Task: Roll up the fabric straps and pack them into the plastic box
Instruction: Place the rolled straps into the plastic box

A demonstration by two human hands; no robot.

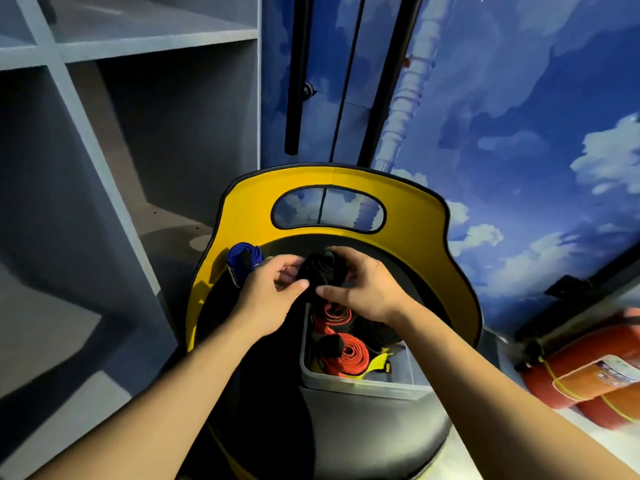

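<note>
Support: black round seat (408, 292) with yellow back
On it: plastic box (360, 384); blue strap (242, 259) at left edge

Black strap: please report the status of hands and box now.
Left hand and right hand both grip black strap, above plastic box. Orange rolls inside. Blue strap waits left. Nothing blocking.

Both bare forearms extend forward from the lower frame edges and converge at centre. The left hand (268, 289) is held palm inward, thumb extended toward the right, fingers curled. The right hand (360, 284) mirrors it, thumb extended toward the left, fingers curled. The 2 thumb tips lie just apart. Both hands grip 1 dark roll (320, 271).
</note>
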